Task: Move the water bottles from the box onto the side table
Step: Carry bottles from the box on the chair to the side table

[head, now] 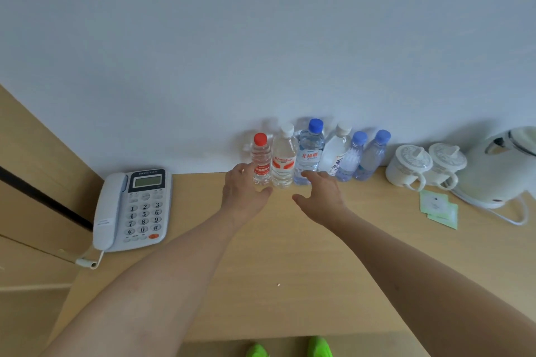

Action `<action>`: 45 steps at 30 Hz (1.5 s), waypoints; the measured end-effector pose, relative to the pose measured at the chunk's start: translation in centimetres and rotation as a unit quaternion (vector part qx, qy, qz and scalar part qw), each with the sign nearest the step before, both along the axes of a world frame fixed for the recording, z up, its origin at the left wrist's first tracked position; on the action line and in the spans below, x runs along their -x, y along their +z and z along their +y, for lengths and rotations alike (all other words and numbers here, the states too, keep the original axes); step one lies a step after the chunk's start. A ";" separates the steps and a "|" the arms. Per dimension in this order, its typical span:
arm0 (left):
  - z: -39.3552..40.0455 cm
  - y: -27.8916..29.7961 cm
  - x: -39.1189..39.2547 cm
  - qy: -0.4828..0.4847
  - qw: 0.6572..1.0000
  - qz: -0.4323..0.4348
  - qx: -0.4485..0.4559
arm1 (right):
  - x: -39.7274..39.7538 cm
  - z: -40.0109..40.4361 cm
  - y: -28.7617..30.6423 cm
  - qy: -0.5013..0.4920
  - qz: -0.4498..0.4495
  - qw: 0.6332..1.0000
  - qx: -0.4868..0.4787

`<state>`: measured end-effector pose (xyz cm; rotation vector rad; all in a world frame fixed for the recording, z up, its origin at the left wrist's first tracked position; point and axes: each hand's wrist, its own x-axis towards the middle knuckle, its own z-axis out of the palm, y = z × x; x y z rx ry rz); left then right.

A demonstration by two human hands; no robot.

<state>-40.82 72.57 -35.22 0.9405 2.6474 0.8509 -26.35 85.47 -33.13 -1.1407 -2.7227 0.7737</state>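
Here the surface (278, 255) carried everything, a pale wooden top against a white wall. Largest on it was the kettle (499, 165) at three o'clock, lid shut, contents hidden. Next came the phone (133, 209) at nine o'clock, handset in its cradle. Two lidded cups (426, 166) stood touching each other just left of the kettle; what they held could not be told. A few green sachets (439, 209) lay flat in front of the cups.

The bottles (316, 153), six in all, stood upright in a tight row against the wall at twelve o'clock, capped and holding clear water: one red cap, two white, three blue. No box was in view.

The left hand (243, 191) lay with fingers loosely spread, its fingertips at the base of the red-capped bottle (261, 159), seemingly touching but not wrapping it. The right hand (322, 194) was likewise spread and relaxed, fingertips near the foot of the tall blue-capped bottle (310, 151), pinching nothing.

Judging by this, the placing looked all but done, and the step in hand was tidying the row. To do it well, nudge low on the bottles, near their bases, and gently, since a push near the caps could tip one into its neighbours.
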 end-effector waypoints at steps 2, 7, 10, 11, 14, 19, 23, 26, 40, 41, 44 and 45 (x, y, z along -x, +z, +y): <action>0.3 0.7 -1.3 -0.021 1.000 0.019 -0.007 | -1.7 0.2 0.6 -0.009 -0.003 1.000 -0.010; 2.6 3.1 -6.0 -0.070 0.995 0.065 -0.026 | -7.3 1.5 2.4 -0.028 -0.010 0.998 -0.053; 4.9 4.7 -10.2 -0.106 0.991 0.084 -0.013 | -12.2 2.5 4.0 -0.053 -0.007 0.996 -0.070; 5.7 5.2 -12.0 -0.118 0.989 0.085 -0.010 | -14.2 2.8 4.6 -0.065 -0.003 0.995 -0.078; 8.3 6.6 -18.5 -0.161 0.982 0.095 -0.019 | -21.5 3.9 5.9 -0.104 0.004 0.990 -0.099; 12.9 7.6 -32.0 -0.257 0.960 0.107 -0.018 | -35.6 5.3 7.0 -0.187 0.006 0.976 -0.110; 16.5 7.7 -43.4 -0.336 0.936 0.096 -0.029 | -47.4 5.5 7.2 -0.270 -0.012 0.957 -0.109; 18.7 7.6 -52.2 -0.404 0.910 0.088 -0.028 | -56.4 5.1 7.3 -0.341 -0.023 0.933 -0.109; 23.4 7.5 -93.2 -0.719 0.690 0.080 -0.040 | -90.4 -1.9 6.3 -0.677 -0.047 0.732 -0.060; 23.4 7.3 -95.9 -0.737 0.670 0.078 -0.044 | -92.6 -2.3 6.2 -0.695 -0.052 0.714 -0.057; 23.8 7.3 -103.9 -0.778 0.623 0.065 -0.052 | -99.0 -3.1 6.0 -0.740 -0.071 0.667 -0.047; 24.0 7.4 -106.5 -0.790 0.609 0.059 -0.051 | -101.1 -3.2 6.0 -0.756 -0.075 0.649 -0.042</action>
